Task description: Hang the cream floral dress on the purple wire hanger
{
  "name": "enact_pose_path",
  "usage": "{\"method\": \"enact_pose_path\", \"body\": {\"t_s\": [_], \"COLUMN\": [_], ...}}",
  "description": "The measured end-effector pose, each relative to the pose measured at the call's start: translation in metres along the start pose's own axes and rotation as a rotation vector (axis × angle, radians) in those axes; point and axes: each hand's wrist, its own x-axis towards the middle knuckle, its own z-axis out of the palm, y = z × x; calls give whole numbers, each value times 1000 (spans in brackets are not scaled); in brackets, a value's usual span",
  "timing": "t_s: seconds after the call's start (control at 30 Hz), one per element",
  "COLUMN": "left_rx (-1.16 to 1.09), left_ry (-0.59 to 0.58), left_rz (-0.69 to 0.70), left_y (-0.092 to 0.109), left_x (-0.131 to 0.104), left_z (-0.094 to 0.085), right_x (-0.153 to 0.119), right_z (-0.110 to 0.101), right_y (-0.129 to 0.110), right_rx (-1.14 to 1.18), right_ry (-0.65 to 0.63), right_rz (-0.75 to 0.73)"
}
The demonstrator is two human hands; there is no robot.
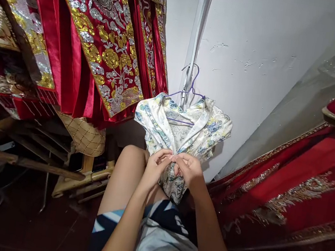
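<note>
A white blouse [214,126] with a blue and yellow floral print hangs in front of me on a purple wire hanger [191,87]. Its collar is spread, and its two front edges meet below the V of the neckline. There my left hand [159,161] pinches one edge between thumb and fingers. From the other side my right hand [188,169] pinches the fabric too, the two thumbs almost touching. Whatever fastening lies between the fingertips is too small to make out. The lower part of the blouse falls behind my hands towards my knees.
The hanger's hook is on a metal pole [197,28] against the white wall [263,43]. Red costumes with gold and silver sequins [111,57] hang at the left. Beaded red garments [311,182] crowd the right. A bamboo frame [37,164] stands at the lower left.
</note>
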Motion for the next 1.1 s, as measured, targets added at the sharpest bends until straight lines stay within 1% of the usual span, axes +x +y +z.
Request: {"method": "enact_pose_path", "body": {"t_s": [0.03, 0.17, 0.23, 0.3, 0.4, 0.47, 0.57, 0.63, 0.7, 0.77, 0.87, 0.97, 1.03, 1.1], "left_rx": [-8, -118, -124, -103, -70, -47, 2, 100, 245, 365, 436, 496, 516, 508], "left_ry": [-34, -221, -261, -229, -142, -106, -42, 16, 48, 46, 0, -37, -27, -28], "left_rz": [-21, -180, -205, -173, -68, -11, 28, 75, 130, 159, 157, 129, 105, 80], "left_y": [0, -3, -5, -7, -9, -13, -23, -33, -44, -54, -63, -64, -63, -62], "left_x": [2, 12, 18, 22, 24, 21, 14, 11, 10, 12, 14, 11, 9, 10], "left_z": [0, 1, 2, 3, 6, 8, 11, 13, 15, 18, 17, 7, -6, -20], "right_x": [1, 6, 9, 11, 13, 12, 13, 17, 29, 50, 92, 127, 137, 137], "right_z": [-1, -3, -4, -5, -8, -9, -12, -18, -28, -39, -51, -52, -46, -36], "right_y": [1, 1, 0, -2, 0, 5, 16, 21, 19, 6, -29, -67, -81, -82], "right_rx": [7, 17, 24, 41, 86, 108, 126, 153, 192, 235, 299, 324, 285, 203], "right_ry": [4, 10, 8, 13, 45, 53, 44, 83, 146, 190, 201, 190, 178, 119], "right_rz": [2, 7, -16, -36, -34, -10, 34, 48, 35, 2, -42, -92, -137, -158]}}
